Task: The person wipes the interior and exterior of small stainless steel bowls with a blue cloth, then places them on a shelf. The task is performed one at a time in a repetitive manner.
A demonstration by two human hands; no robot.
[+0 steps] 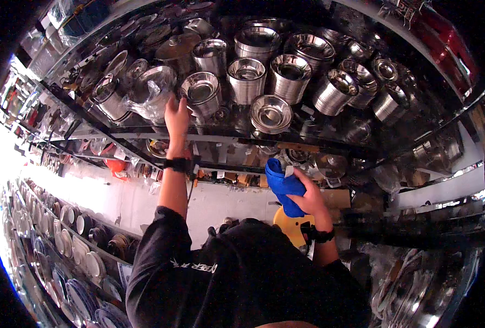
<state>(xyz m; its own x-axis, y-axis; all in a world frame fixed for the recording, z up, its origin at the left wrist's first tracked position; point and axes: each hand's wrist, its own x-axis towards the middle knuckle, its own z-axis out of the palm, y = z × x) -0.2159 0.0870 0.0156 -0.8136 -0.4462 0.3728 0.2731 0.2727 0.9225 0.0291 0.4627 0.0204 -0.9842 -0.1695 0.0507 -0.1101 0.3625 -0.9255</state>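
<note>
My left hand [177, 117] reaches over the edge of a dark shelf, fingers raised, between a plastic-wrapped metal bowl [151, 88] and a stack of steel bowls [201, 90]. Whether it touches the plastic wrap, I cannot tell. My right hand [311, 197] is wrapped around a rolled blue cloth [283, 184] in front of the shelf, with a small white piece at the cloth's upper side. Several stacks of shiny steel bowls [246, 82] stand across the shelf, and a shorter stack of shallow bowls [271, 115] sits near its front edge.
A yellow stool [288, 225] is below my right hand. A lower shelf holds a lidded pot [330, 166] and boxes. Racks of plates [95, 262] stand at the lower left. A black shelf post [78, 108] slants at left; wrapped metalware [406, 283] lies at the lower right.
</note>
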